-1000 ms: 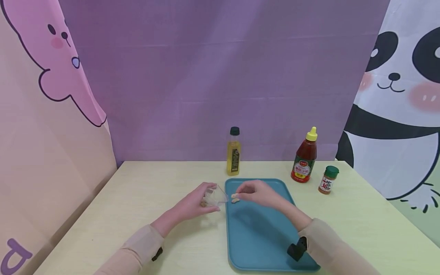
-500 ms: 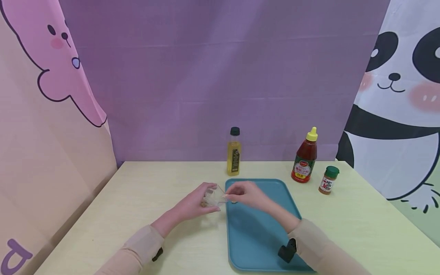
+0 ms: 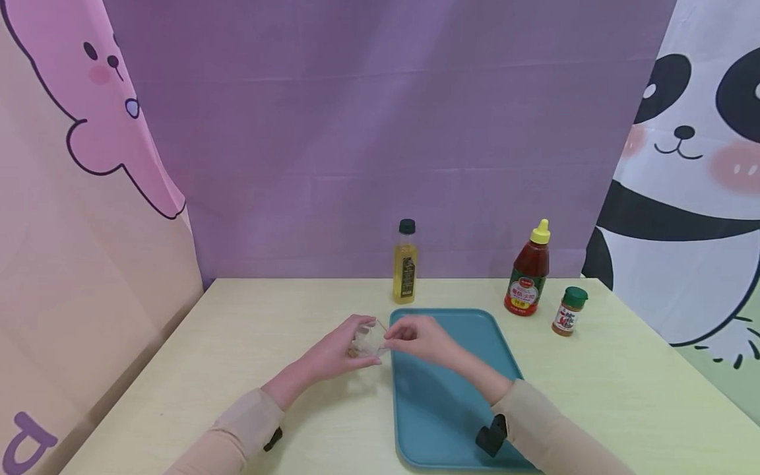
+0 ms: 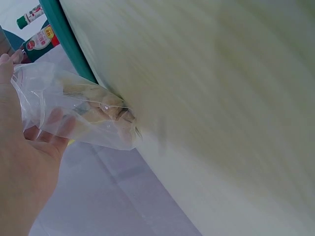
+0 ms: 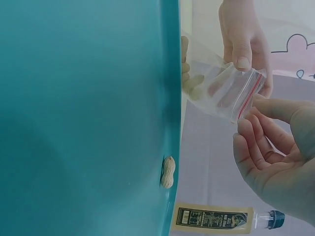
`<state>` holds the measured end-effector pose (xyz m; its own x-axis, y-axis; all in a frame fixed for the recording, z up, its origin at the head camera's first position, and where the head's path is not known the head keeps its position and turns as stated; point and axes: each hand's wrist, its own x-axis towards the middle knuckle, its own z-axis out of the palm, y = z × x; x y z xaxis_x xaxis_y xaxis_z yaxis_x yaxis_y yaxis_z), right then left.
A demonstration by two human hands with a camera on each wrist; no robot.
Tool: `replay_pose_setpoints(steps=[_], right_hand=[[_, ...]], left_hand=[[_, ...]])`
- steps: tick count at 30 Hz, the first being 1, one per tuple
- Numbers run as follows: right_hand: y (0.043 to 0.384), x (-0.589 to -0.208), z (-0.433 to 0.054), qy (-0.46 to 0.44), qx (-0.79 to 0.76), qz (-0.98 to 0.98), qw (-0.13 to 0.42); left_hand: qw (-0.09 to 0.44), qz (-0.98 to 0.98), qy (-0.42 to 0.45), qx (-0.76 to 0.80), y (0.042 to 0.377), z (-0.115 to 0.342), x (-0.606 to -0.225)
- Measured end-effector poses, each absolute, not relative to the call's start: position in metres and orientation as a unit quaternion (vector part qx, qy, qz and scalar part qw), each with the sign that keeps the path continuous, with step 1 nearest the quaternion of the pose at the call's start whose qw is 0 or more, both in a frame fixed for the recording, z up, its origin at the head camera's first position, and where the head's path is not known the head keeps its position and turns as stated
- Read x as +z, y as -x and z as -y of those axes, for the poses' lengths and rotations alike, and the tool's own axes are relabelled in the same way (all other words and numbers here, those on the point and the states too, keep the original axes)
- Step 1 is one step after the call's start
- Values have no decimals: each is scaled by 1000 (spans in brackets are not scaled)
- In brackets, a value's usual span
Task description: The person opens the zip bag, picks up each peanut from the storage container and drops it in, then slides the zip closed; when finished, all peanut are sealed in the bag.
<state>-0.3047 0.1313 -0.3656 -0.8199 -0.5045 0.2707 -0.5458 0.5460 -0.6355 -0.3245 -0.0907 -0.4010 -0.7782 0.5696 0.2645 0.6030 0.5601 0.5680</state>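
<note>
My left hand holds a clear zip bag by its sides, just left of the blue tray. Several peanuts show through the plastic at its bottom. The bag's mouth, with its red zip strip, faces my right hand. In the right wrist view the thumb and fingertips of that hand pinch at the edge of the mouth, their tips partly hidden by the plastic. One peanut lies on the tray near its rim, hidden behind my right hand in the head view.
Behind the tray stands a bottle of yellow oil with a dark cap. Farther right are a ketchup bottle with a yellow cap and a small spice jar with a green lid. A purple cloth hangs behind the table.
My right hand, which held a peanut over the tray, has moved left to the bag's mouth. That peanut no longer shows in its fingers. My left hand has stayed in place.
</note>
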Motion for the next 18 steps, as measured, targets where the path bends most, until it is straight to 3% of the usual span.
replay_pose_setpoints(steps=[11, 18], right_hand=[[309, -367, -137, -278, 394, 876, 16], [318, -368, -148, -274, 391, 877, 46]], left_hand=[[25, 885, 327, -329, 324, 90, -400], [31, 884, 334, -324, 323, 90, -400]])
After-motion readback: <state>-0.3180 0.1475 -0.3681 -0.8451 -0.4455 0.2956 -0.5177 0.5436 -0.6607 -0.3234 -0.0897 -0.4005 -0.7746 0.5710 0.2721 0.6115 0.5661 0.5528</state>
